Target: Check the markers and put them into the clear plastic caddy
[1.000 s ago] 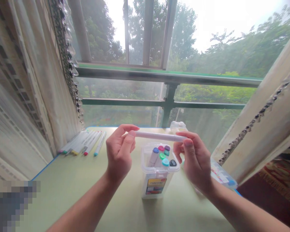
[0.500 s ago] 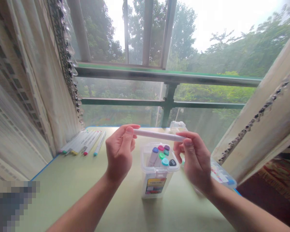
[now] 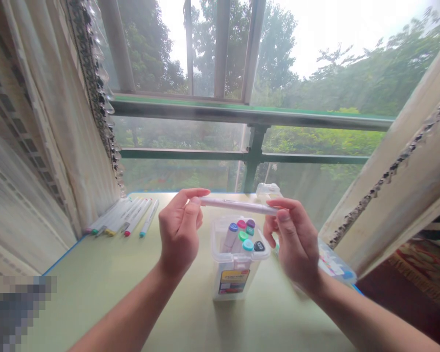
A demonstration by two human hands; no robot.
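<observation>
A white marker point(image 3: 238, 205) is held level in the air, stretched between my two hands. My left hand point(image 3: 179, 225) pinches its left end with thumb and fingers, and my right hand point(image 3: 295, 239) grips the right end. Both ends are hidden by the fingers. Just below and behind the marker stands a clear plastic box point(image 3: 220, 264) with a yellow and black label. Several markers stand upright in it, among them a blue-capped marker point(image 3: 232, 232) and one with a black cap point(image 3: 259, 246).
On the table point(image 3: 132, 288), several markers point(image 3: 132, 215) lie in a row at the left. A clear lid-like piece point(image 3: 268, 190) is behind the box. Another clear case point(image 3: 337, 264) lies at the right, partly behind my right hand. Curtains hang on both sides of the window.
The marker has turned slightly about its length, so dark print now shows on its side. Both hands keep their hold. The whole view has shifted slightly.
</observation>
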